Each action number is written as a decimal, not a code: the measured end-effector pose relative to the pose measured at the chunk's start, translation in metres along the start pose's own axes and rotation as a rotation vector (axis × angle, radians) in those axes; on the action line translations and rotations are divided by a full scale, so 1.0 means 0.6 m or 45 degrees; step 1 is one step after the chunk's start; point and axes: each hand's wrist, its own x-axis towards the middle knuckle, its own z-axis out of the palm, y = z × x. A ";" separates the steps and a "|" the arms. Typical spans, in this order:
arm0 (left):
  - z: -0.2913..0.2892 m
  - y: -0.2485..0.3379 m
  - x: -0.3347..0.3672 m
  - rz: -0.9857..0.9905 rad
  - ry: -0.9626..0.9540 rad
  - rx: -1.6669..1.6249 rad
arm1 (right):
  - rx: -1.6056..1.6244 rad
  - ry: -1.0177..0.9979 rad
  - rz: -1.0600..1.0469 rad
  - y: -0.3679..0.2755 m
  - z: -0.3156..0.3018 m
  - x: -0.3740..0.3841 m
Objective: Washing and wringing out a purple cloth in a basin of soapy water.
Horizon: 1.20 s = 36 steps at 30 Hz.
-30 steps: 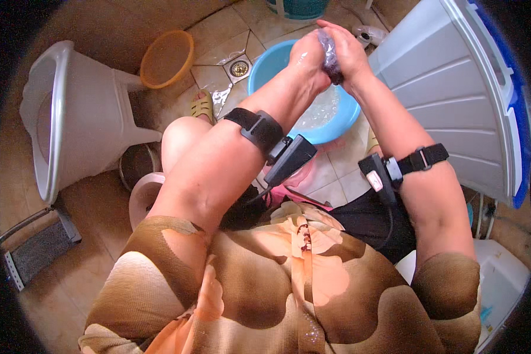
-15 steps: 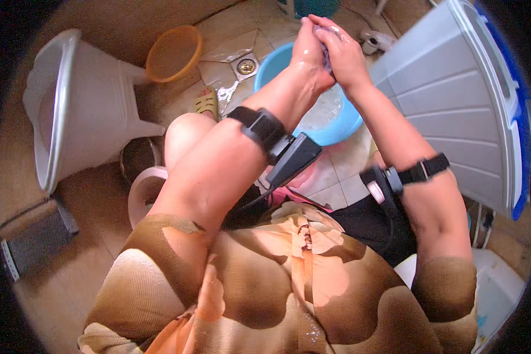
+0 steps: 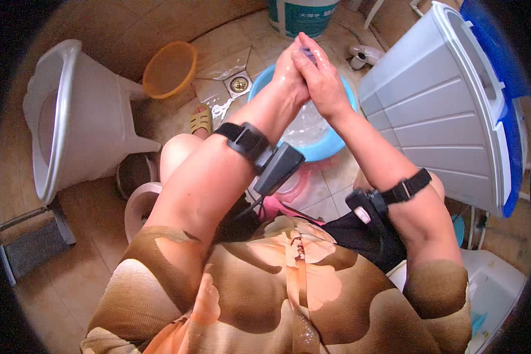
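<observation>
Both my hands are pressed together above a light blue basin [image 3: 329, 154] of cloudy, sudsy water. Between the palms is a small wet purplish piece of cloth [image 3: 308, 55], mostly hidden; only a bit shows near the fingertips. My left hand [image 3: 290, 72] closes on it from the left, its skin shiny and wet. Over it from the right lies my right hand [image 3: 325, 87], with its fingers folded across. Black straps with small devices are on both forearms.
A white plastic chair [image 3: 94, 115] and an orange basin [image 3: 170, 69] are on the left, near a floor drain [image 3: 239, 85]. A large grey-white ribbed tub or bin [image 3: 430, 94] stands on the right. A green-and-white bucket [image 3: 301, 20] is at the back. A pink basin [image 3: 304, 186] sits below the blue one.
The view has tilted upward a little, so more of the green-and-white bucket shows. My clasped hands have shifted slightly left, still pressed together around the cloth.
</observation>
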 end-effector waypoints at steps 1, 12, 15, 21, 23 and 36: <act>0.037 -0.043 -0.007 -0.060 0.269 0.053 | -0.034 0.025 0.027 0.030 -0.028 0.003; 0.022 -0.037 -0.008 0.013 0.143 0.053 | -0.077 -0.054 -0.071 0.016 -0.028 0.010; 0.106 -0.112 -0.012 -0.247 0.452 -0.023 | -0.229 0.165 0.222 0.089 -0.117 0.039; 0.070 -0.015 -0.006 -0.092 0.196 0.020 | -0.165 0.057 -0.204 0.038 -0.025 0.006; 0.048 -0.020 -0.007 -0.088 0.241 0.122 | -0.205 0.119 -0.194 0.028 -0.016 0.014; 0.147 -0.027 -0.044 0.029 0.607 1.180 | 0.794 0.461 0.890 0.050 -0.173 0.071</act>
